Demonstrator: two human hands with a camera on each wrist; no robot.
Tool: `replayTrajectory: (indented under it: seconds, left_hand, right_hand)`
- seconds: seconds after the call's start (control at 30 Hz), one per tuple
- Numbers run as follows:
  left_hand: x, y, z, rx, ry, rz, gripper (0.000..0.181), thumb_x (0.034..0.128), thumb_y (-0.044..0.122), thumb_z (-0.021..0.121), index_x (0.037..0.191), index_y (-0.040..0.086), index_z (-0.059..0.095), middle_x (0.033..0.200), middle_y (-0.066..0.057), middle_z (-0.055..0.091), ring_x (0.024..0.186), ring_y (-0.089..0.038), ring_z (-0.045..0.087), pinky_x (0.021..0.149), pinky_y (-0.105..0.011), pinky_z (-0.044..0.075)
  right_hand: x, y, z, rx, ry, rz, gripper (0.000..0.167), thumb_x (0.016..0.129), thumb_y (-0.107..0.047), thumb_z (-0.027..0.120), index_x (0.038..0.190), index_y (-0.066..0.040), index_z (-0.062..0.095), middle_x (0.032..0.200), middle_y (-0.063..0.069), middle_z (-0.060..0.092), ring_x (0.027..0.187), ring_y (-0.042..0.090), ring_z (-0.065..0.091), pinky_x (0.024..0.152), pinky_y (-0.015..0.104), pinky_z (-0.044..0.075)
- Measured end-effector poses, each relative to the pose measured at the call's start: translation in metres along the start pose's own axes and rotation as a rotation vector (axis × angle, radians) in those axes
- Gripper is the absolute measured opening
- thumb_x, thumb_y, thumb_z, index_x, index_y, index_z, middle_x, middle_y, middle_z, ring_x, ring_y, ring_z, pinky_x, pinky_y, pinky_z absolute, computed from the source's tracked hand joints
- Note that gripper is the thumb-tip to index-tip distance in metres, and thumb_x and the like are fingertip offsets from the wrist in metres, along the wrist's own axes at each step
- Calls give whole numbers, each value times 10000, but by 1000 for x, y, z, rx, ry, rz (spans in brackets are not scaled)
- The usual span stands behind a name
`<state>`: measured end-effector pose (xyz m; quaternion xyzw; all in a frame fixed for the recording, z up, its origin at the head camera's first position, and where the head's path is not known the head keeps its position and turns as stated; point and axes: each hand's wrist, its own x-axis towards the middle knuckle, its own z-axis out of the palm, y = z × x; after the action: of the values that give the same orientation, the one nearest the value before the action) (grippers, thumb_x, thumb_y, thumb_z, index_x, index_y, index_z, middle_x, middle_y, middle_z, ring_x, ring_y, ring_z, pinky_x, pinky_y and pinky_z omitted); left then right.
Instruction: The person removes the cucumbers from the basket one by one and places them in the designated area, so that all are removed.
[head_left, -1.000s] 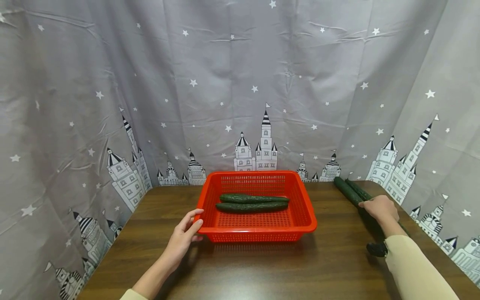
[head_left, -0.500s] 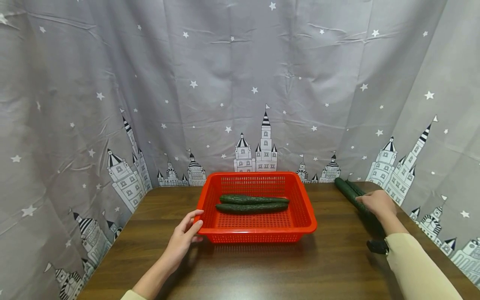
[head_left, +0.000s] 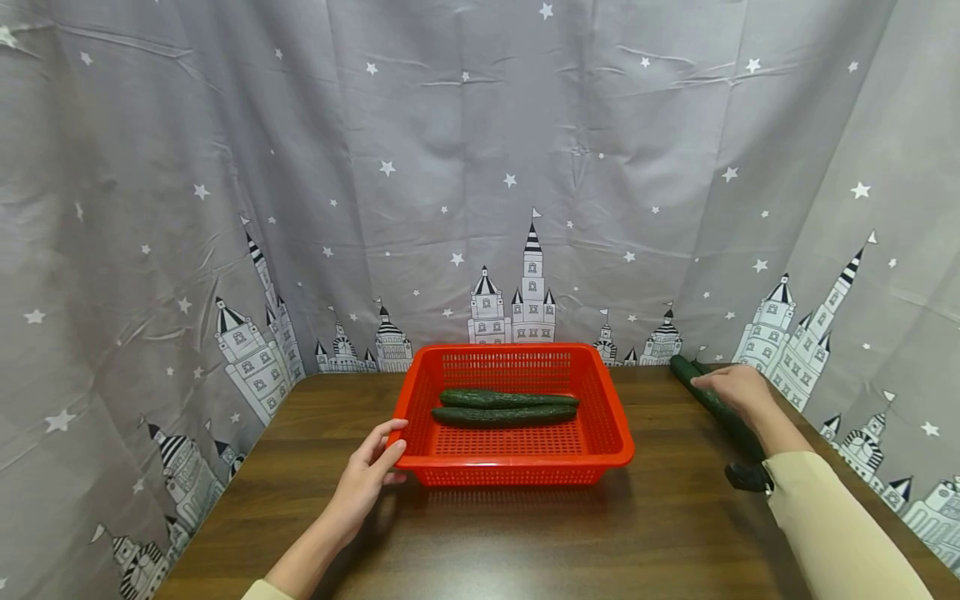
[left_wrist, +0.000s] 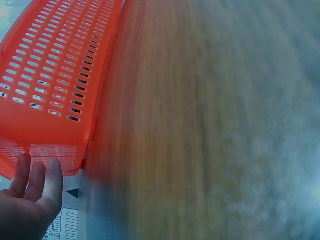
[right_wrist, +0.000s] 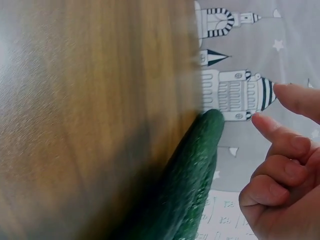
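Note:
My left hand (head_left: 363, 479) holds the near left corner of a red plastic basket (head_left: 517, 460), thumb on the rim. In the left wrist view, its fingers (left_wrist: 53, 182) touch the basket's outer end wall. Two cucumbers, a rear one (head_left: 510, 399) and a front one (head_left: 502, 415), lie side by side inside. My right hand (head_left: 738, 392) is over another cucumber (head_left: 690, 375) at the right and hides part of it. The right wrist view shows thumb and index finger apart, the other fingers curled, nothing held, and a cucumber (right_wrist: 187, 165) with a second alongside.
The brown wooden table (head_left: 525, 542) runs up to a grey curtain (head_left: 450, 167) printed with stars and castles, which hangs behind and on both sides. A black object (head_left: 747, 477) shows at the right wrist by the cream sleeve.
My right hand has moved up and slightly left along the cucumbers, toward their far ends. My left hand and the basket keep their places.

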<state>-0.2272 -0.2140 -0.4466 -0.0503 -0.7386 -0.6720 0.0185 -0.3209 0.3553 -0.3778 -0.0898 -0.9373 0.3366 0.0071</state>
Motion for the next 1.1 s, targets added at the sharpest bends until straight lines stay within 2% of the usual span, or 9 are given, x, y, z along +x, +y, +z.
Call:
replayTrajectory:
  seconds: [0.13, 0.57, 0.6, 0.73, 0.77, 0.83, 0.87, 0.97, 1.1]
  left_hand:
    - [0, -1, 0, -2, 0, -3, 401, 1030, 211, 577, 1415, 132, 498, 1220, -214, 557, 931, -180, 647, 833, -407, 576]
    - [-1, -1, 0, -9, 3, -14, 425, 1025, 238, 588, 1424, 131, 492, 1273, -227, 544, 953, -188, 652, 846, -411, 575]
    - [-1, -1, 0, -12, 2, -17, 422, 1023, 234, 589, 1422, 134, 492, 1274, -227, 541, 953, -189, 650, 847, -414, 574]
    - [-1, 0, 1, -19, 2, -24, 417, 1025, 219, 585, 1425, 145, 492, 1277, -215, 544, 959, -180, 647, 851, -418, 571]
    - [-1, 0, 1, -19, 2, -24, 417, 1026, 218, 583, 1426, 146, 490, 1276, -213, 545, 961, -178, 646, 850, -415, 571]
    - [-1, 0, 1, -20, 2, -21, 412, 1027, 214, 582, 1424, 149, 494, 1274, -211, 547, 966, -176, 644, 843, -406, 572]
    - [-1, 0, 1, -21, 1, -19, 411, 1026, 212, 582, 1423, 148, 495, 1273, -213, 547, 968, -175, 642, 840, -402, 572]
    - [0, 0, 1, -19, -1, -14, 410, 1024, 213, 586, 1418, 145, 499, 1268, -217, 548, 967, -177, 640, 835, -397, 574]
    - [-1, 0, 1, -18, 0, -13, 407, 1024, 205, 584, 1417, 140, 498, 1263, -222, 545, 958, -178, 644, 836, -400, 575]
  right_hand:
    - [2, -10, -1, -2, -29, -24, 584, 940, -397, 648, 1284, 73, 612, 1487, 421, 308, 1365, 579, 310, 1123, 597, 334]
    - [11, -44, 3, 65, -84, -95, 552, 903, -340, 712, 1235, 97, 654, 1483, 378, 377, 1368, 514, 376, 1133, 575, 339]
    - [12, -46, 4, 67, -84, -97, 547, 898, -336, 718, 1233, 93, 658, 1459, 384, 409, 1251, 509, 490, 1084, 563, 397]
    - [15, -57, 5, 52, -78, -124, 505, 886, -322, 736, 1203, 67, 689, 1356, 349, 534, 970, 347, 589, 884, 432, 500]
    - [16, -60, 5, 58, -76, -122, 491, 875, -318, 744, 1186, 59, 702, 1185, 336, 615, 823, 294, 569, 780, 399, 501]
    - [18, -65, 5, 48, -77, -139, 482, 873, -325, 751, 1171, 52, 713, 1140, 284, 651, 854, 226, 559, 752, 326, 480]
    - [19, -67, 5, 56, -82, -138, 490, 869, -329, 756, 1175, 51, 712, 1023, 240, 681, 764, 194, 545, 695, 312, 476]
    - [21, -75, 6, 97, -114, -124, 524, 869, -330, 757, 1207, 64, 689, 726, 62, 619, 567, 111, 437, 568, 269, 422]
    - [23, -84, 7, 197, -180, -99, 574, 876, -316, 759, 1259, 95, 637, 637, -77, 458, 495, 48, 342, 501, 229, 368]
